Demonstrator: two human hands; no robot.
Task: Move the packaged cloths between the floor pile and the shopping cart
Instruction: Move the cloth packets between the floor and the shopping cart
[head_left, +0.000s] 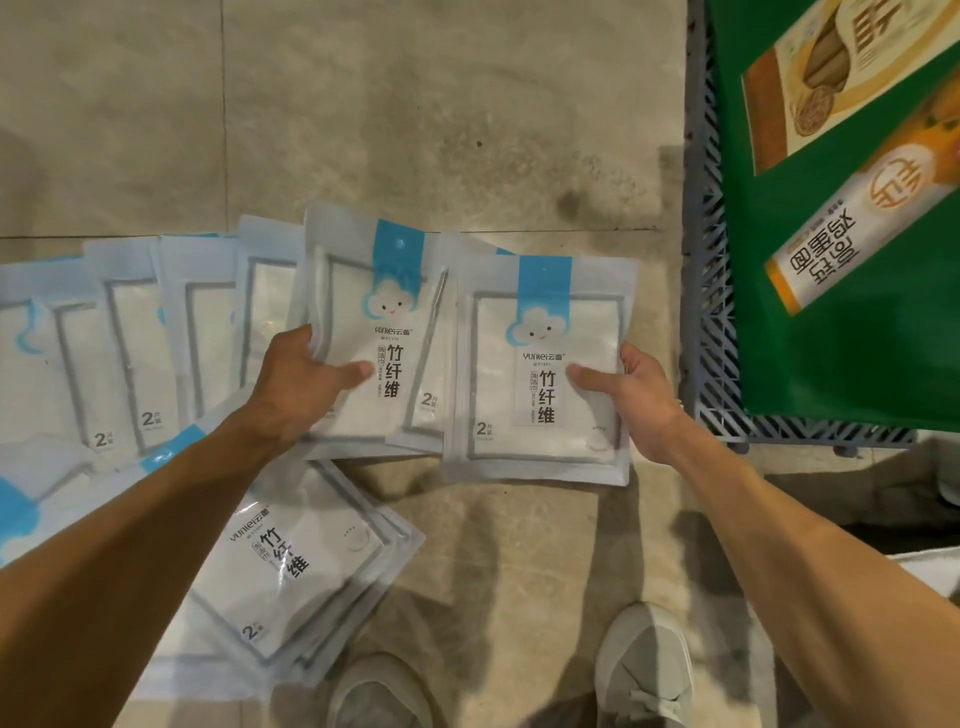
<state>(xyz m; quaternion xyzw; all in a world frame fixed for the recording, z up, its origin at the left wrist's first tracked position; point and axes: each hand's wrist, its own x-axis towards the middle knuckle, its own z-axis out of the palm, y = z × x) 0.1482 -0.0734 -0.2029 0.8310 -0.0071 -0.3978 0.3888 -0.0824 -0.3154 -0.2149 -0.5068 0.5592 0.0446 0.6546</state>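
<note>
- We see the tiled floor (441, 104) filling most of the view, bare toward twelve o'clock.
- At about two o'clock stands the shopping cart (711, 312), a grey-blue lattice wall with a green bag (841, 338) inside and printed boxes (852, 223) lying on it.
- The floor pile (171, 322) of packaged cloths fans out at nine o'clock, the packs overlapping; more packs (291, 577) lie stacked at seven o'clock under our left forearm.
- Our right hand (631, 395), at four o'clock from centre, pinches one pack (540, 364), thumb on its front, fingers curled behind its right edge.
- Our left hand (298, 382), near centre, grips another pack (369, 322) the same way by its left edge.
- The two held packs sit side by side, edges overlapping, just left of the cart.
- Our two grey shoes (644, 670) show at six o'clock.
</note>
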